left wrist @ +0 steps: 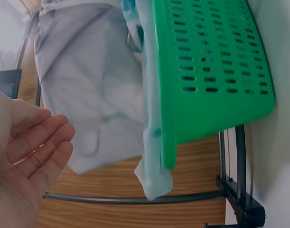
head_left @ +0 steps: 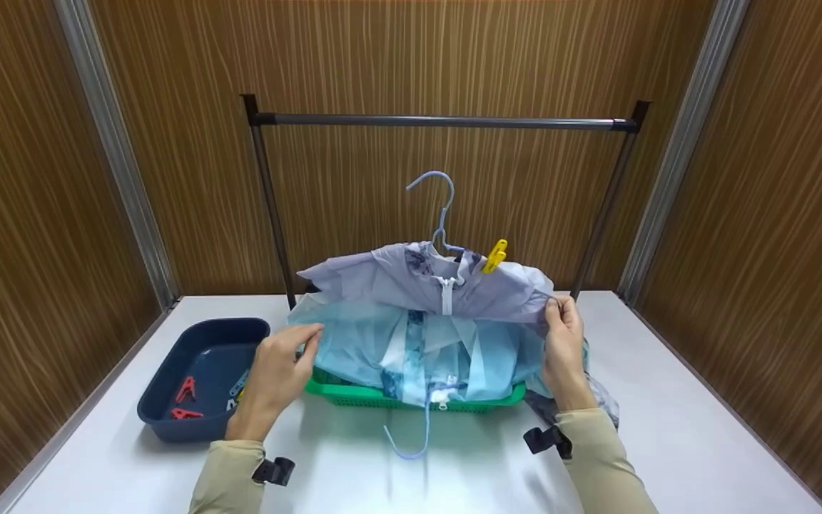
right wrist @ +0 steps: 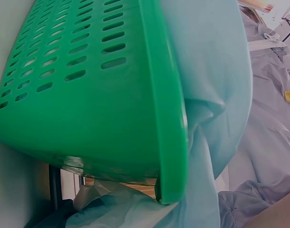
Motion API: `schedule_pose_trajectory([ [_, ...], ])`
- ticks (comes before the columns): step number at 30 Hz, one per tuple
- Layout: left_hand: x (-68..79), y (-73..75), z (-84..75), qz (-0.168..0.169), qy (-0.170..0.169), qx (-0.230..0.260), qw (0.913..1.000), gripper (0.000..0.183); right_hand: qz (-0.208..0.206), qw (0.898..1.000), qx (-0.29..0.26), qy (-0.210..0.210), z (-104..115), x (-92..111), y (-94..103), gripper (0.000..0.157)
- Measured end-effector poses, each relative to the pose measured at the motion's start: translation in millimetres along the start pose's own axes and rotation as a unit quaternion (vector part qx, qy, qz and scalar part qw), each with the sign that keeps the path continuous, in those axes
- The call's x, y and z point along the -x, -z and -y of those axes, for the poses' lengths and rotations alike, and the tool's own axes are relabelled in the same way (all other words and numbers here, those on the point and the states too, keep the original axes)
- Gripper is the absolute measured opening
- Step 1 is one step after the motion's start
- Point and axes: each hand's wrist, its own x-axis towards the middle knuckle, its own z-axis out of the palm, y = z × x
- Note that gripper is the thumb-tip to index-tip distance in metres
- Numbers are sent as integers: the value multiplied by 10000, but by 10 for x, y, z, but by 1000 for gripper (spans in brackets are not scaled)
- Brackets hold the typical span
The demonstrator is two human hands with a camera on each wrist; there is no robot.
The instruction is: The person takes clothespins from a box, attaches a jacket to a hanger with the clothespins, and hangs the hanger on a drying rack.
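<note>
A lavender zip-front jacket is on a pale blue wire hanger, with a yellow clothespin on its right shoulder. My right hand pinches the sleeve at the jacket's right end. Off the other end, my left hand holds nothing; the left wrist view shows its fingers loosely bent near the lavender cloth. Beneath the jacket, a light blue garment lies over a green basket. A second hanger's hook hangs down in front of the basket.
Left of the basket stands a navy tub with red clothespins and other coloured ones. A dark metal rack rises behind the clothes. Greyish patterned cloth spills out right of the basket. Wood-grain panels enclose the white table.
</note>
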Motion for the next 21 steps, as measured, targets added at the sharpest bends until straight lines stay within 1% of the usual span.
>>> schedule_pose_trajectory([
  [3, -6, 64, 50, -64, 40, -18, 10000, 17, 9, 10000, -7, 66, 7, -8, 0, 17],
  [7, 1, 127, 123, 36, 267, -124, 9996, 16, 39, 10000, -23, 29, 13, -9, 2, 16],
  [11, 5, 171, 150, 355, 668, -179, 9970, 17, 37, 10000, 24, -35, 14, -6, 11, 16],
  [14, -2, 207, 185, 571, 891, -223, 9941, 17, 16, 10000, 67, -65, 10, -2, 22, 15],
  [21, 12, 308, 336, 1110, 1391, -399, 9832, 17, 45, 9999, 79, -93, 11, 9, 16, 17],
])
